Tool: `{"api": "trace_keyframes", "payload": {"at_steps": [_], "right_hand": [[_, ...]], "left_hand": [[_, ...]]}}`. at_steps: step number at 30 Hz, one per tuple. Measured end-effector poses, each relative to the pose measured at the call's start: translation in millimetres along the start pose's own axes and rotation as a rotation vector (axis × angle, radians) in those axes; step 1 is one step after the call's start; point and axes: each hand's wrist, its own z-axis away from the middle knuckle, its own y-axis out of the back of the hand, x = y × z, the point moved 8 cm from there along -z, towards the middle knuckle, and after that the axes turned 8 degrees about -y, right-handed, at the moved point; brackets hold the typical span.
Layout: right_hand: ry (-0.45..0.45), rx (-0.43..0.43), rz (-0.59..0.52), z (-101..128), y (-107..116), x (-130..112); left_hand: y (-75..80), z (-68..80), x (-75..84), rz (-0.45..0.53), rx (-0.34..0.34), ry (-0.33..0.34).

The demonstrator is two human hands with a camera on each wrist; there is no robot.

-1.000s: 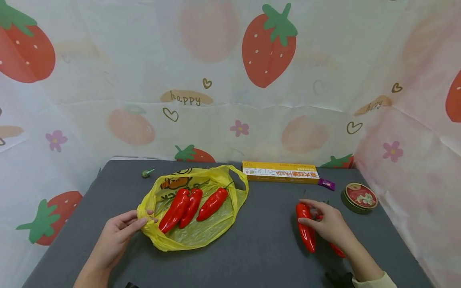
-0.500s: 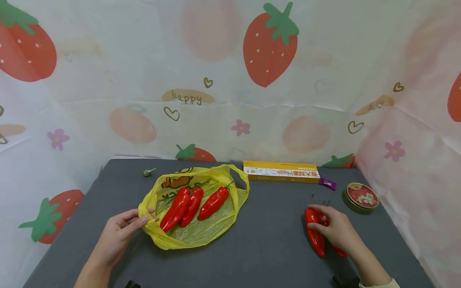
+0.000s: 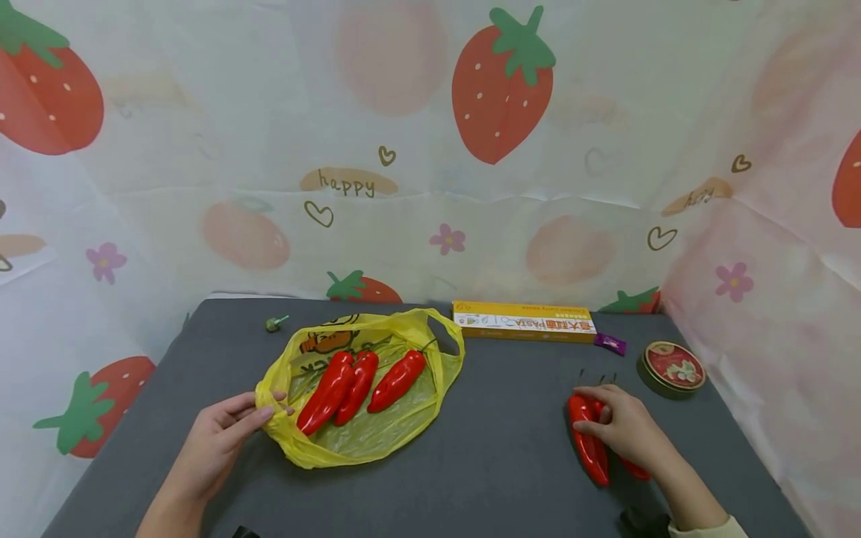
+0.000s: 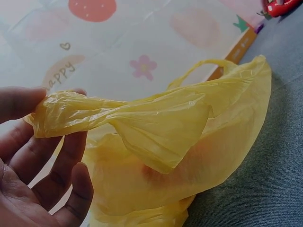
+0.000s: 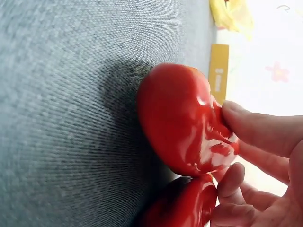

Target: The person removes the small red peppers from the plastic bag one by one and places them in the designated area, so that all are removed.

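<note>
Rightward and toward the person since a second ago: the right hand (image 3: 622, 430) has slid its red pepper (image 3: 588, 441) along the grey table (image 3: 498, 463), away from the yellow bag (image 3: 363, 441). Fingers curl over the pepper's upper end, thumb against its side; the pepper lies flat on the table. A second pepper (image 3: 632, 468) shows just under the palm, touching the first; whether the hand grips it too is hard to tell, being mostly hidden. The left hand (image 3: 215, 441) has not shifted: thumb and fingers pinch the bag's near-left rim, holding it lifted. Three peppers (image 3: 356, 385) lie side by side in the bag. Behind: a yellow pasta box (image 3: 525, 321) at the table's back edge, a purple wrapper (image 3: 609, 343) beside it, a round tin (image 3: 670, 368) to the right, a small green item (image 3: 273, 323) back left.
</note>
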Motion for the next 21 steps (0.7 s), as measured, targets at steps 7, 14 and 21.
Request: {"api": "trace_keyframes", "payload": {"at_steps": [7, 14, 21], "right_hand": [[-0.007, -0.005, -0.026, -1.3, 3.6, 0.6], [0.033, 0.053, -0.061, -0.5, 14.5, -8.2], [0.067, 0.075, -0.120, 1.1, 16.8, -34.2]], "left_hand": [[0.9, 0.0, -0.1, -0.009, 0.007, -0.003], [1.0, -0.3, 0.9, 0.000, 0.002, -0.028], [-0.2, -0.9, 0.1, 0.001, -0.007, -0.020]]}}
